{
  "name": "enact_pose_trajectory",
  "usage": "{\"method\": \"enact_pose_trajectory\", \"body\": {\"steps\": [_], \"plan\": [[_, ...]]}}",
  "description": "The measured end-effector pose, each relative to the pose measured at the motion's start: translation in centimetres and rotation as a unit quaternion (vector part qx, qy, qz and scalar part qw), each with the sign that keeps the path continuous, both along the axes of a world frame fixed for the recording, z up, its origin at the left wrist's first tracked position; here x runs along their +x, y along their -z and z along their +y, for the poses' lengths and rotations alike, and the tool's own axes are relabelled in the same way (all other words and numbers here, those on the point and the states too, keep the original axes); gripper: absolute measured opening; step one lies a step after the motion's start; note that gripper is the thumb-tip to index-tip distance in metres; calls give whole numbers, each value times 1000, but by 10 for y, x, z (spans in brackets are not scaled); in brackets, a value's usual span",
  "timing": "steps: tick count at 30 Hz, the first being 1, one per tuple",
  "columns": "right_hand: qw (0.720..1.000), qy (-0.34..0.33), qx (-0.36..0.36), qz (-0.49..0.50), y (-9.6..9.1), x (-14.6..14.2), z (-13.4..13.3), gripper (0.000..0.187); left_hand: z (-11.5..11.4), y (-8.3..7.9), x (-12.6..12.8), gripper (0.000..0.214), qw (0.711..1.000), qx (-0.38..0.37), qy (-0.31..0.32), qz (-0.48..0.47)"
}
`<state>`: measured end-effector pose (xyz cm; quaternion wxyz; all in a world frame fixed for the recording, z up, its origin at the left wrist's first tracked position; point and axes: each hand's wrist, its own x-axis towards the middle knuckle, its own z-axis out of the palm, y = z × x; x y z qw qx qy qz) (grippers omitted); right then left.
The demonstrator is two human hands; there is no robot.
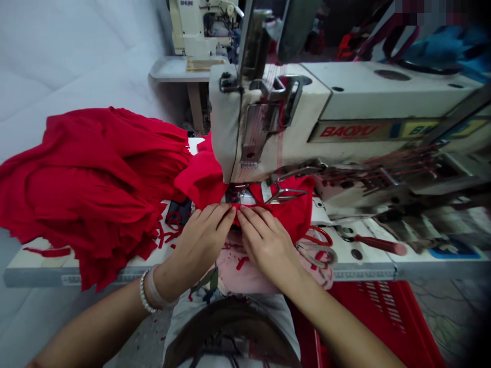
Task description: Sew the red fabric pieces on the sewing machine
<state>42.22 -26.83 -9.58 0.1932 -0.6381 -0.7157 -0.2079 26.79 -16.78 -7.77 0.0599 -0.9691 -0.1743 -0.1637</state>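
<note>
Left grip (200,244) and right grip (267,246) lie flat with fingers straight, their fingertips nearly meeting on a fold of red knit fabric (295,217). They press on it, though from my feed I can't tell whether they pinch it. That fold sits just near of the presser foot (236,193) of a BAOYU sewing machine (368,97), while most of the cloth forms a red pile (88,174) on the left of the surface (38,276), with thin red offcuts (169,236) scattered beside it. Small scissors (286,196) rest on the fabric right by the needle area — a likely obstruction. Farther right lie red-handled scissors (316,250) and a red-handled screwdriver (379,245); a red plastic crate (368,312) sits below the near edge, and a second sewing machine (192,30) stands far off.
</note>
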Motion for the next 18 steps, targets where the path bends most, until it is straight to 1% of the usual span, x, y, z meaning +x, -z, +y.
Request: {"method": "enact_pose_trajectory", "body": {"steps": [3,6,12,15,18], "plan": [[1000,1,2,2,0,2,-1,35,0,1,-1,41,1000,-6,0,-3],[1000,6,-2,-4,0,2,1,35,-1,1,1,41,1000,6,-4,1],[1000,23,-2,-5,3,2,12,36,-1,2,6,40,1000,21,-22,2],[1000,22,0,10,3,3,16,36,0,2,6,37,1000,18,-20,14],[999,7,11,41,2,4,18,36,3,2,5,37,1000,12,-9,10]]}}
